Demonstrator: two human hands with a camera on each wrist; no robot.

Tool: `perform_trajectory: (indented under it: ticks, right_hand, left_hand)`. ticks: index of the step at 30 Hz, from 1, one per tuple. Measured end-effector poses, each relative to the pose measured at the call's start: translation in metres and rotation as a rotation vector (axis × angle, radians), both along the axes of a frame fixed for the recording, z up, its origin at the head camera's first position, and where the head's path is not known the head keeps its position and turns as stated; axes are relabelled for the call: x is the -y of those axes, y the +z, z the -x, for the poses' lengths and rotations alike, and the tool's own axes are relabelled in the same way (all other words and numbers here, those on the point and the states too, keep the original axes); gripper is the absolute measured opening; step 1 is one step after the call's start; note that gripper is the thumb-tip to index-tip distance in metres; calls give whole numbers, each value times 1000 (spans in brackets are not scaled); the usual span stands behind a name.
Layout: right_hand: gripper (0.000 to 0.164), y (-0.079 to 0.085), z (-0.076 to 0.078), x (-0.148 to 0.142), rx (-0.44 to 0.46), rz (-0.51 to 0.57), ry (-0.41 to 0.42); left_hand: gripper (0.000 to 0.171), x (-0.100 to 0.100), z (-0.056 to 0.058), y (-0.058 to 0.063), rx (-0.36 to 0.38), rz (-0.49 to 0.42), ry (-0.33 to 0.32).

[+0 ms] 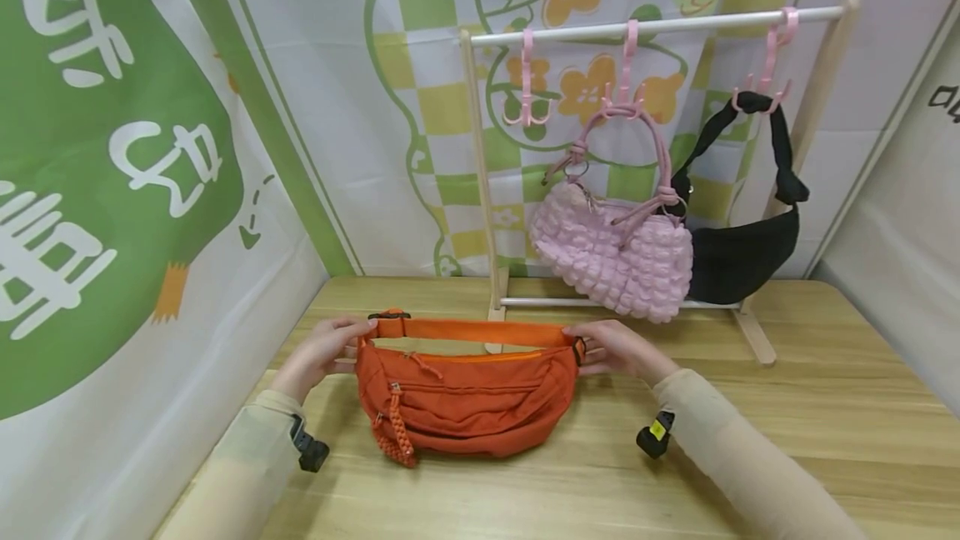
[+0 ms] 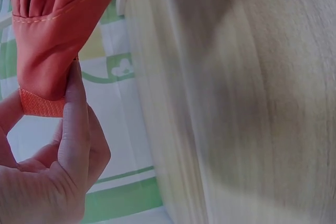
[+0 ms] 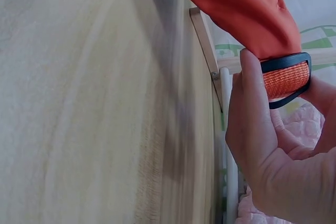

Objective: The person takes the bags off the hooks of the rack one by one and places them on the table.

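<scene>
An orange-red waist bag (image 1: 465, 402) is held up between both hands over the wooden table, its strap stretched level along the top. My left hand (image 1: 324, 352) pinches the strap at the bag's left end, near a black buckle; in the left wrist view, the thumb and fingers of that hand (image 2: 68, 145) close on the orange webbing. At the other end my right hand (image 1: 618, 350) grips the strap beside a black ring (image 3: 286, 62), which shows up close in the right wrist view. Braided orange zipper pulls (image 1: 400, 427) dangle at the bag's left front.
Behind the bag stands a wooden rack with a white bar (image 1: 570, 36) and pink hooks; the left hook (image 1: 527, 77) carries nothing. A puffy pink bag (image 1: 615, 248) hangs from the middle hook, a black bag (image 1: 746, 261) from the right one. Printed cloth walls enclose the table (image 1: 847, 440).
</scene>
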State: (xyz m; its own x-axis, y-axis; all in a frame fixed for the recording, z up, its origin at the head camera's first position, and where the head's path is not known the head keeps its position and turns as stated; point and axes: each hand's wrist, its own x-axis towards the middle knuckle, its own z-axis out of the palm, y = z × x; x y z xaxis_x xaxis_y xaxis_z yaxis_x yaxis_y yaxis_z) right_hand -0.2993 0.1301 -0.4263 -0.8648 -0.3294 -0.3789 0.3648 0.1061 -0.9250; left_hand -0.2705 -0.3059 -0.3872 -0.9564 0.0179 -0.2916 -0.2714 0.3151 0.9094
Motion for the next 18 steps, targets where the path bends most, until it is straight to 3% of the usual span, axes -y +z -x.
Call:
perform_trajectory:
  ticks: [11,18]
  right_hand:
    - [32,-13,7,7,16,-55,25]
    - [29,-15,7,10,29,-81,60]
  left_hand:
    - [44,8,5,-11,22,27,-17]
    - [57,11,6,-13,62,42,-16]
